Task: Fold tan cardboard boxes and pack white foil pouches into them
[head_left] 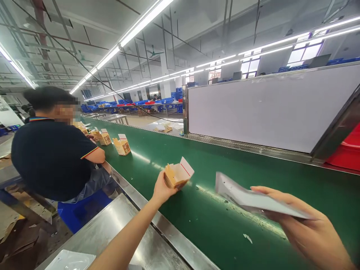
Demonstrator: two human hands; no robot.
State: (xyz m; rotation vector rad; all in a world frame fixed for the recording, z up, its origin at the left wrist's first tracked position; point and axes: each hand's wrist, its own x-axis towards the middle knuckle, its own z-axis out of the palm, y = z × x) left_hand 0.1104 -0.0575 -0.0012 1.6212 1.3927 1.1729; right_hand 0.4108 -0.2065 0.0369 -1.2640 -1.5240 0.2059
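My left hand (163, 188) grips a small printed cardboard box (177, 175) by its near left side, over the green conveyor belt (213, 232). The box's top is open, and a white flap with a red line stands up at its far right. To the right, my right hand (306, 225) holds a flat silver-grey pouch (247, 197) between thumb and fingers, its far end pointing toward the box. A gap separates pouch and box. What the pouch contains is hidden.
Further along the belt stand an open box (122, 145) and several others. A co-worker (53, 150) sits at the left on a blue stool (81, 210). Beside me is a metal table (157, 243) with a white pouch (70, 260). A pale panel (253, 112) borders the far side.
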